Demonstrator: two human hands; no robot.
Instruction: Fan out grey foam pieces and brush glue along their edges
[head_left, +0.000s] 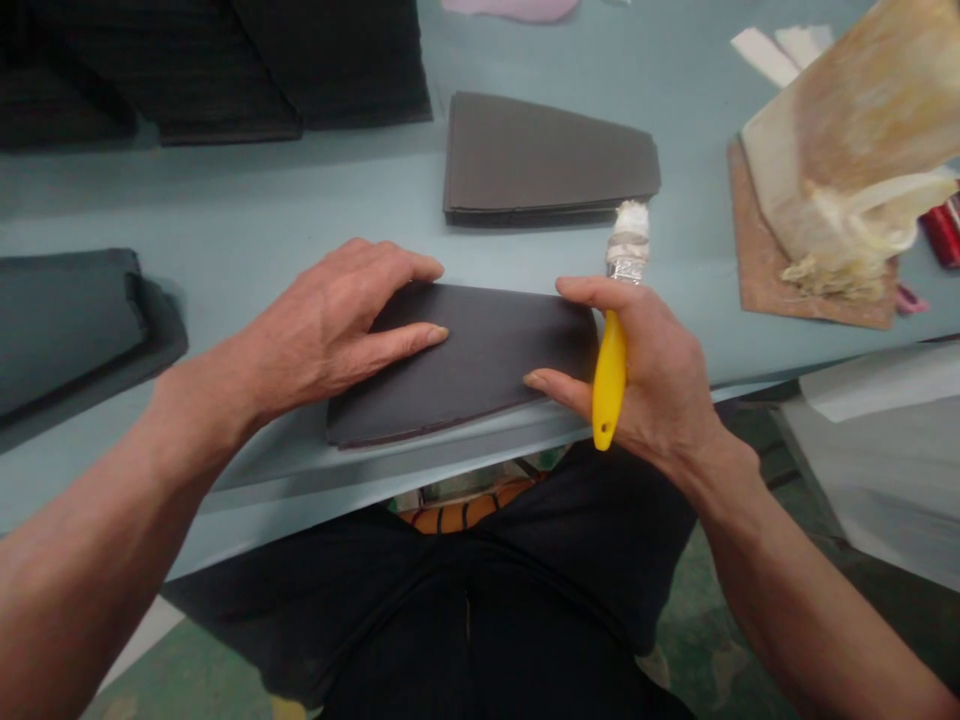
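A thin stack of dark grey tapered pieces [480, 350] lies on the table in front of me. My left hand [337, 330] grips its left end, thumb on the top face and fingers at the far edge. At the narrower right end, my right hand [645, 370] touches the stack with thumb and index finger. The same hand holds a paintbrush, its yellow handle [609, 385] pointing toward me and its whitish, caked bristles [632, 217] pointing away. Just beyond, a second stack of grey tapered pieces [547, 155] lies on the table.
Tall black stacks [352, 60] stand at the back left, and more dark pieces [67, 325] lie at the left. To the right, a glue-crusted pale container [840, 140] sits on a brown board [750, 240]. The pale blue table's [300, 195] front edge runs before my lap.
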